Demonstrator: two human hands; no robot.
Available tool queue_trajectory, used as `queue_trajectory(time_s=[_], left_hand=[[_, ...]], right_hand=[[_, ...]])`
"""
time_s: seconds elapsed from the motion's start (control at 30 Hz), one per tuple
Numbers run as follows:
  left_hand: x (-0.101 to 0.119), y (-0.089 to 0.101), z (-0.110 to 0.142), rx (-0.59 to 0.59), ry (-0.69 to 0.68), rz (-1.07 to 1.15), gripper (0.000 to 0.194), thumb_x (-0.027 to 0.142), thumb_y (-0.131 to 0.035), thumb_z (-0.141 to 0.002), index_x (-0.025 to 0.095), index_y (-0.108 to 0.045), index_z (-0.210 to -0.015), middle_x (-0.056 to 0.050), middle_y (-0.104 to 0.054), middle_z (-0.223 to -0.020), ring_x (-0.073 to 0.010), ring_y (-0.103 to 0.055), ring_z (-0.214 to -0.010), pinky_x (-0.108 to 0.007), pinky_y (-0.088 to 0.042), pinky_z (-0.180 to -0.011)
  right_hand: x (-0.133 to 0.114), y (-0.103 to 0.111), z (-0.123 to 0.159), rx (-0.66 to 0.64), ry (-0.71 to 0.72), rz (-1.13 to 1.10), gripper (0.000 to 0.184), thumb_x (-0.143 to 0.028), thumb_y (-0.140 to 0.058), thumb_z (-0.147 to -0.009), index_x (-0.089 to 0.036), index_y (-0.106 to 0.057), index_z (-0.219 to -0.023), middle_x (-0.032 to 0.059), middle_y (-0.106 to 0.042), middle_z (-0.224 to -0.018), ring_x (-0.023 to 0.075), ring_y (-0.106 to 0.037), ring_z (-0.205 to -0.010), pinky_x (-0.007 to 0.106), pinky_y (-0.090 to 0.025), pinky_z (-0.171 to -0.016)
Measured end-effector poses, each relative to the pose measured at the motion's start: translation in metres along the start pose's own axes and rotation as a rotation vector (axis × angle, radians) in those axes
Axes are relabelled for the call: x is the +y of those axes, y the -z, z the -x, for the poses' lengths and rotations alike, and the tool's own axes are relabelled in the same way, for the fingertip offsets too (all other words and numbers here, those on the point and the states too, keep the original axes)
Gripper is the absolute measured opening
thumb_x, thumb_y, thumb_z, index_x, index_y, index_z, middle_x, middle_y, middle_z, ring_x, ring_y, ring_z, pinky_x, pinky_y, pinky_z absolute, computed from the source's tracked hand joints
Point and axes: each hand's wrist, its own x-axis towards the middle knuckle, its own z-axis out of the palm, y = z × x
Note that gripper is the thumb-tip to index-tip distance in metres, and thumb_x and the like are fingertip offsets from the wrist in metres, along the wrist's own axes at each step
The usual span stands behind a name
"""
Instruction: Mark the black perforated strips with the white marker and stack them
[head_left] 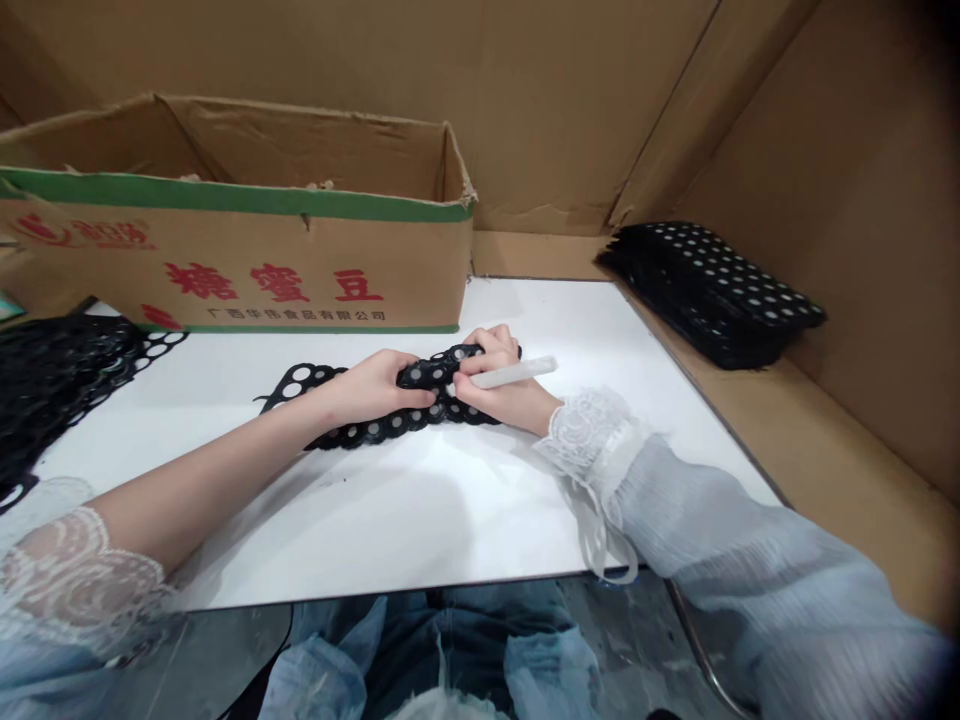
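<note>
A black perforated sheet with rows of round holes lies on the white tabletop, its middle bunched up between my hands. My left hand is closed on the raised part, thumb on the near side. My right hand grips a white pen-shaped tool that slants up to the right. Its working tip is hidden by my fingers and the sheet. The fingers of that hand also curl over the sheet's right end, close to my left thumb.
An open cardboard box stands at the back left. Piled black perforated sheets lie at the left edge. To the right, a stack of black dotted pieces rests on cardboard. Cardboard walls enclose the back and right.
</note>
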Motion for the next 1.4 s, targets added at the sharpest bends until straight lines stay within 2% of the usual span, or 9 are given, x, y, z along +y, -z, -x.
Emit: queue_trajectory(time_s=[0.37, 0.57, 0.63, 0.73, 0.83, 0.97, 1.07, 1.17, 1.4], left_hand=[[0.009, -0.011, 0.004, 0.208, 0.17, 0.262, 0.023, 0.036, -0.061, -0.061, 0.015, -0.052, -0.064, 0.003, -0.051, -0.055, -0.0104, -0.045, -0.048, -0.022, -0.029, -0.046], [0.01, -0.016, 0.007, 0.165, 0.183, 0.386, 0.025, 0.037, -0.061, -0.062, 0.016, -0.057, -0.075, 0.0, -0.061, -0.069, -0.0145, -0.055, -0.061, -0.023, -0.039, -0.055], [0.007, -0.014, 0.006, 0.131, 0.162, 0.298, 0.028, 0.041, -0.058, -0.065, 0.015, -0.056, -0.076, -0.001, -0.061, -0.071, -0.0161, -0.055, -0.062, -0.024, -0.039, -0.055], [0.0, -0.01, 0.0, 0.157, 0.066, -0.105, 0.032, 0.046, -0.051, -0.069, 0.015, -0.056, -0.074, -0.003, -0.058, -0.069, -0.0207, -0.054, -0.067, -0.029, -0.04, -0.059], [-0.008, -0.007, -0.004, 0.307, -0.053, -0.53, 0.041, 0.05, -0.052, -0.069, 0.013, -0.056, -0.085, -0.01, -0.058, -0.086, -0.0302, -0.05, -0.09, -0.039, -0.039, -0.074], [-0.01, -0.002, 0.001, 0.532, -0.262, -0.753, 0.074, 0.056, -0.059, -0.064, 0.01, -0.039, -0.119, -0.019, -0.042, -0.12, -0.0349, -0.035, -0.113, -0.046, -0.029, -0.089], [-0.007, 0.002, 0.009, 0.379, -0.409, -0.787, 0.067, 0.061, -0.057, -0.063, 0.016, -0.044, -0.111, -0.013, -0.05, -0.111, -0.0299, -0.043, -0.106, -0.041, -0.03, -0.089], [-0.007, 0.003, 0.012, 0.178, -0.38, -0.746, 0.058, 0.065, -0.055, -0.061, 0.018, -0.05, -0.095, -0.008, -0.057, -0.094, -0.0254, -0.051, -0.09, -0.036, -0.036, -0.08], [-0.015, 0.006, 0.01, 0.144, -0.2, -0.618, 0.047, 0.06, -0.053, -0.066, 0.02, -0.05, -0.092, -0.006, -0.056, -0.096, -0.0214, -0.054, -0.082, -0.029, -0.041, -0.066]], right_hand=[[-0.008, -0.011, 0.0, 0.135, 0.032, 0.224, 0.032, -0.031, -0.041, -0.083, -0.017, -0.056, -0.058, 0.0056, -0.048, -0.097, 0.0219, -0.033, -0.095, 0.038, -0.026, -0.082], [-0.008, -0.017, -0.005, 0.176, 0.05, 0.312, 0.026, -0.027, -0.044, -0.081, -0.017, -0.057, -0.061, 0.008, -0.048, -0.095, 0.0234, -0.034, -0.095, 0.039, -0.027, -0.082], [-0.004, -0.015, -0.005, 0.147, 0.056, 0.278, 0.028, -0.027, -0.043, -0.081, -0.017, -0.057, -0.06, 0.008, -0.048, -0.095, 0.0233, -0.034, -0.095, 0.039, -0.028, -0.082], [0.004, -0.012, -0.005, 0.062, 0.075, 0.161, 0.03, -0.029, -0.044, -0.081, -0.017, -0.056, -0.056, 0.0067, -0.049, -0.094, 0.0218, -0.035, -0.094, 0.038, -0.031, -0.08], [0.01, -0.009, -0.005, 0.077, 0.086, 0.079, 0.026, -0.027, -0.047, -0.078, -0.017, -0.053, -0.054, 0.0062, -0.049, -0.098, 0.0215, -0.036, -0.098, 0.039, -0.032, -0.083], [0.009, -0.005, -0.006, 0.209, 0.111, -0.007, 0.015, -0.023, -0.05, -0.073, -0.018, -0.047, -0.059, 0.007, -0.047, -0.107, 0.0216, -0.035, -0.107, 0.039, -0.03, -0.092], [0.007, -0.002, -0.007, 0.24, 0.049, -0.142, 0.014, -0.022, -0.048, -0.073, -0.018, -0.044, -0.06, 0.0071, -0.048, -0.101, 0.0192, -0.042, -0.101, 0.037, -0.034, -0.089], [0.005, -0.002, -0.007, 0.17, -0.126, -0.344, 0.017, -0.026, -0.049, -0.073, -0.018, -0.04, -0.06, 0.0037, -0.049, -0.083, 0.0142, -0.049, -0.079, 0.031, -0.041, -0.075], [0.001, -0.001, -0.005, 0.038, -0.378, -0.565, 0.018, -0.034, -0.055, -0.069, -0.018, -0.046, -0.07, -0.0041, -0.046, -0.057, 0.008, -0.041, -0.051, 0.022, -0.033, -0.049]])
